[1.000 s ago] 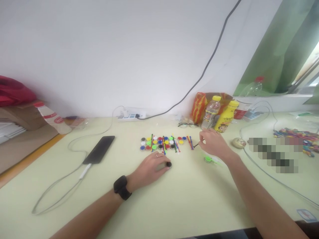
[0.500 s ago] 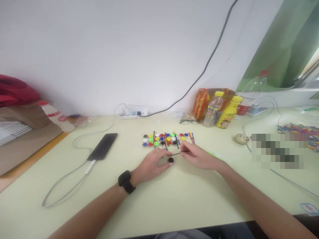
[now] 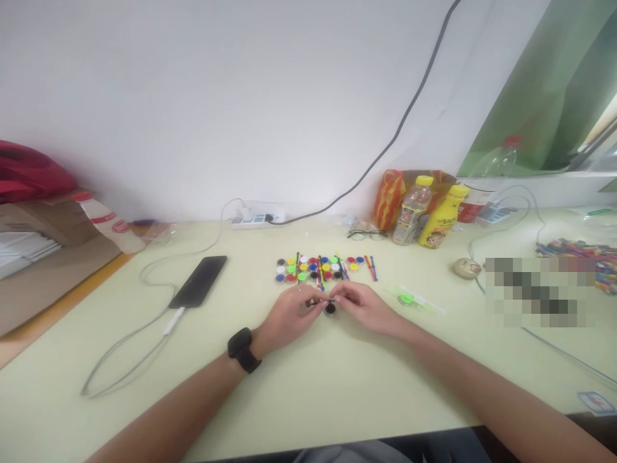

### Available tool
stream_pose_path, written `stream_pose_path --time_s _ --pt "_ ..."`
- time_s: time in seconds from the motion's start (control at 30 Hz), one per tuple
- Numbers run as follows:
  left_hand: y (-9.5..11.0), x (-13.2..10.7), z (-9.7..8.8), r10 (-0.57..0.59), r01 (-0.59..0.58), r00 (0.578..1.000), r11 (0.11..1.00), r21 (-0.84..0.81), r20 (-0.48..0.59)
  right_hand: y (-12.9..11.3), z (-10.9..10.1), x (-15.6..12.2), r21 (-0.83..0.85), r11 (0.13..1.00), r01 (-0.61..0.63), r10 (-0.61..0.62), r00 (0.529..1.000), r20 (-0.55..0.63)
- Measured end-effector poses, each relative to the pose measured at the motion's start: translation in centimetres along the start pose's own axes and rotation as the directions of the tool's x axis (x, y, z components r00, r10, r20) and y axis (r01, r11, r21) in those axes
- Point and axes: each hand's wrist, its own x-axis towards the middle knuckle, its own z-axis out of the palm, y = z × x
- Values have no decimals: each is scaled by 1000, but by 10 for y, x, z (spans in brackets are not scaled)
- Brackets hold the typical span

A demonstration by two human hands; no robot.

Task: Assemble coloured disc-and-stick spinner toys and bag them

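Both of my hands meet over the table at the middle of the view. My left hand [image 3: 292, 315], with a black watch on its wrist, has its fingers closed on a thin black stick [image 3: 312, 302]. My right hand [image 3: 366, 310] pinches the same stick near its right end; the fingers cover most of it. Just below the fingertips is a small round black disc [image 3: 330, 309] with a pale rim. Beyond the hands lie rows of coloured round discs [image 3: 326, 268], with thin coloured sticks [image 3: 371, 268] between and beside them.
A phone [image 3: 200, 281] on a white cable lies to the left. At the back stand a clear bottle [image 3: 412, 212], a yellow bottle [image 3: 443, 217] and glasses [image 3: 366, 235]. A green piece in clear wrapping [image 3: 407, 299] and a round beige object [image 3: 466, 268] lie right.
My right hand has moved left and down to meet my left hand. My left fingers have closed on the black stick and come off the black disc's side.
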Motion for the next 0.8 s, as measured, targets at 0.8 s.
stream_pose_path --time_s 0.8 --pt "0 1 2 14 -20 995 998 57 102 7 -2 2 5 996 -87 87 996 -5"
